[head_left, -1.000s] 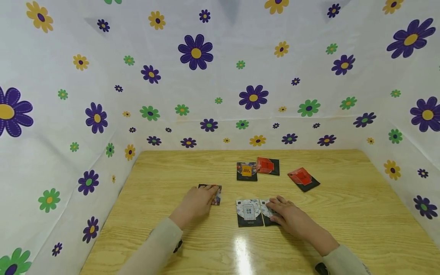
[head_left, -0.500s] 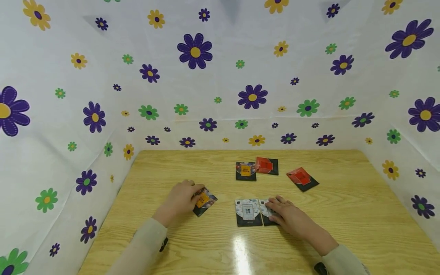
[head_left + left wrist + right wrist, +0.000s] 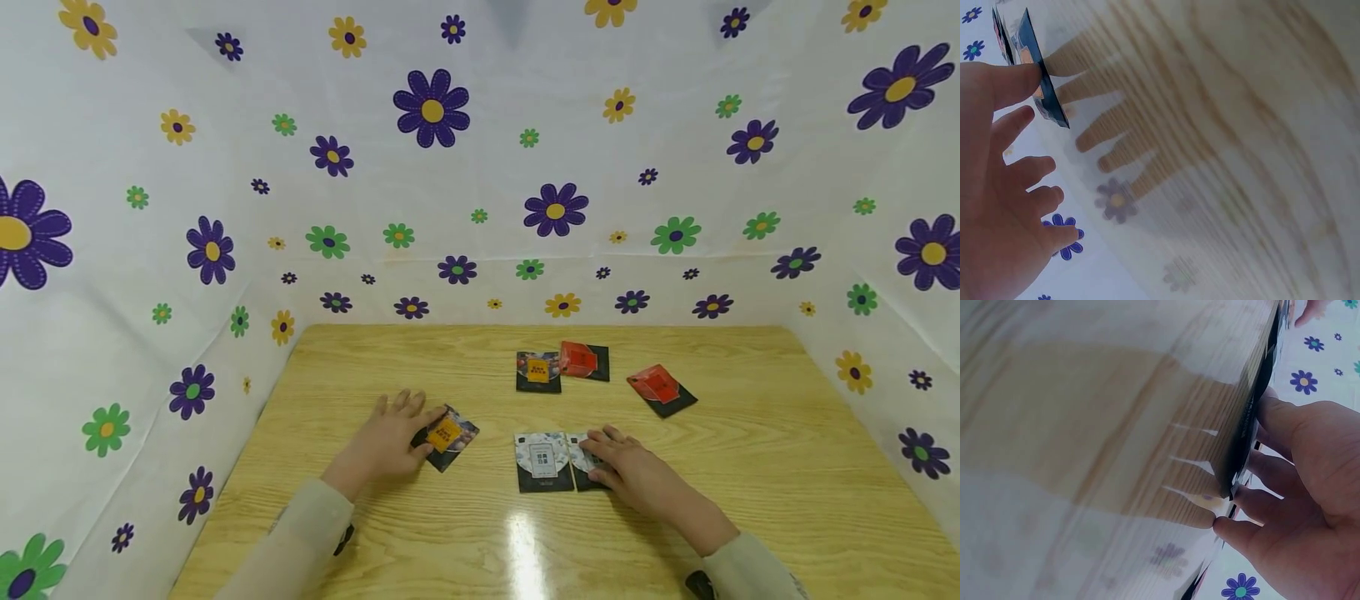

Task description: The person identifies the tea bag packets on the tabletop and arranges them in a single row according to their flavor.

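One skewed orange-labelled packet (image 3: 448, 440) lies left of left white packet (image 3: 543, 462), long axis unclear. Left hand (image 3: 386, 437), nearer, fingers spread, touches its left side with thumb and forefinger. Right hand (image 3: 633, 475) rests unclenched fingers on right white packet (image 3: 578, 460), just beside left white packet.

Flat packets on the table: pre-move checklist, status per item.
1. Left hand at the square black packet with the orange label: ok, index finger touches it.
2. That packet squared to the light wood-grain table: not ok, turned diagonally.
3. Right hand on the right-hand white-and-black square packet: ok, fingers cover part of it.
4. Left-hand white-and-black square packet lined up beside it: ok, side by side.
5. Left red-and-black packet and right red-and-black packet side by side: not ok, apart, right one more turned.
6. Packets sealed: cannot tell.
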`<state>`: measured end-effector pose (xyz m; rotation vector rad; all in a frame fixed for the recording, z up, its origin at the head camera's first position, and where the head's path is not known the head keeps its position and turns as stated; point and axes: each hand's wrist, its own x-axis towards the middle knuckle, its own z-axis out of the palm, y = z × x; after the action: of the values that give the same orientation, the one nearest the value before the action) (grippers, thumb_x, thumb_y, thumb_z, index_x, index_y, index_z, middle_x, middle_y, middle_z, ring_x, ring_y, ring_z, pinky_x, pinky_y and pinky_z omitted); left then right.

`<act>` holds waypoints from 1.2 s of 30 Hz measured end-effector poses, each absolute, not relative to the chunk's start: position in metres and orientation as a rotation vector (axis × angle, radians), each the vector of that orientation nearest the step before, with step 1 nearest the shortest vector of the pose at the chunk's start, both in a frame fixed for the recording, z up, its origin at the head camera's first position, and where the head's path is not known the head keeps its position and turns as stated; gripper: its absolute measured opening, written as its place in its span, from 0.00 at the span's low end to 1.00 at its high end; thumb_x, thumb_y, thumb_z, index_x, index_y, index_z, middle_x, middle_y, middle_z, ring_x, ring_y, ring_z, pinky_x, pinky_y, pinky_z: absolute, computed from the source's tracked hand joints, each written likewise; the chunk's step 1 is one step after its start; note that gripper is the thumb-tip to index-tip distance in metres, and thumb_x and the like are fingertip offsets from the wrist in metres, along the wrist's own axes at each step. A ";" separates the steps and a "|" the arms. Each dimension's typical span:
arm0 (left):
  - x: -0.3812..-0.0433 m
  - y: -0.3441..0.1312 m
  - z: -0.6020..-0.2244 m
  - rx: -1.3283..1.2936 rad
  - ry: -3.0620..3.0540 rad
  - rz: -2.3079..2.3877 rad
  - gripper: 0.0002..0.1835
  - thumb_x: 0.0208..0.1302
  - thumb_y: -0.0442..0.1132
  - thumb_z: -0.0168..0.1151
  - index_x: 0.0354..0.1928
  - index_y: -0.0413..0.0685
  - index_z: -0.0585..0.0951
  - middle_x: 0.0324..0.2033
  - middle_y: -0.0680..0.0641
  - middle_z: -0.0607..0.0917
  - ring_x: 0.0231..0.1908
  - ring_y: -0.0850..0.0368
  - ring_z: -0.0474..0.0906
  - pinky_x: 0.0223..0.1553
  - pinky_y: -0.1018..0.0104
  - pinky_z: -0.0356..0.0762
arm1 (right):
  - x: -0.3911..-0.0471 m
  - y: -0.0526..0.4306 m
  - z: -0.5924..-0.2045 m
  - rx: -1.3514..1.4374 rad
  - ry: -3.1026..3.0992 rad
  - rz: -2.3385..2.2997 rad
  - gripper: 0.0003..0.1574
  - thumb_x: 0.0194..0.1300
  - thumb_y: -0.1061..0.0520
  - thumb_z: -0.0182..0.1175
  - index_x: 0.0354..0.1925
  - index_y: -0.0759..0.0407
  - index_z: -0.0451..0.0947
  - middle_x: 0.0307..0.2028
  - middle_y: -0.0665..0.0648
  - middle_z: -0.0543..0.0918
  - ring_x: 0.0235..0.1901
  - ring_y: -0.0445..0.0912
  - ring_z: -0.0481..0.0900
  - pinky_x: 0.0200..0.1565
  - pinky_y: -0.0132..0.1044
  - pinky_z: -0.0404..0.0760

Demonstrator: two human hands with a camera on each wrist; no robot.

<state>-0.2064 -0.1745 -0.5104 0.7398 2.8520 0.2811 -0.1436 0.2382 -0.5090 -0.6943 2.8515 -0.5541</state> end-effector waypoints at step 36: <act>-0.174 -0.144 -0.527 0.822 2.950 0.222 0.37 0.76 0.63 0.57 0.78 0.50 0.71 0.75 0.44 0.75 0.75 0.37 0.69 0.74 0.29 0.63 | -0.143 0.238 -0.510 -0.696 2.845 -0.563 0.30 0.76 0.53 0.63 0.70 0.62 0.76 0.72 0.70 0.75 0.75 0.72 0.65 0.69 0.72 0.69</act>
<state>-0.1742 -0.1445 -0.5272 0.8225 2.9495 0.2217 -0.1431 0.2384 -0.5096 -0.6959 2.8445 -0.5634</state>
